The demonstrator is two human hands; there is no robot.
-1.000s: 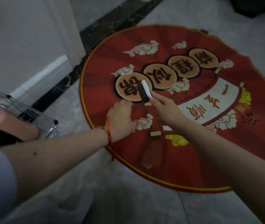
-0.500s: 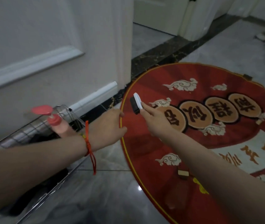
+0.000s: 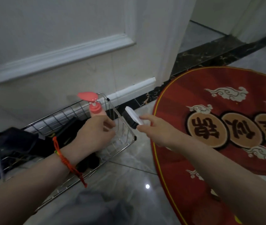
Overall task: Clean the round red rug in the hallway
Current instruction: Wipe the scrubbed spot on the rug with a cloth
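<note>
Red rug w/ white clouds, pink pump bottle

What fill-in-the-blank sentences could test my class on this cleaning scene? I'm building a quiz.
1. The right hand pinches a small ____ with a white back.
2. The pump bottle stands in a wire ____.
3. The round rug is mostly ____.
4. A braided cord circles the ____ wrist.

Missing words: brush; basket; red; left

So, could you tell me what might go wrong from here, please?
The right hand holds the brush only by its fingertips, so it could slip onto the tile. The left hand hovers close to the pump bottle in the wire basket and could knock it over.
</note>
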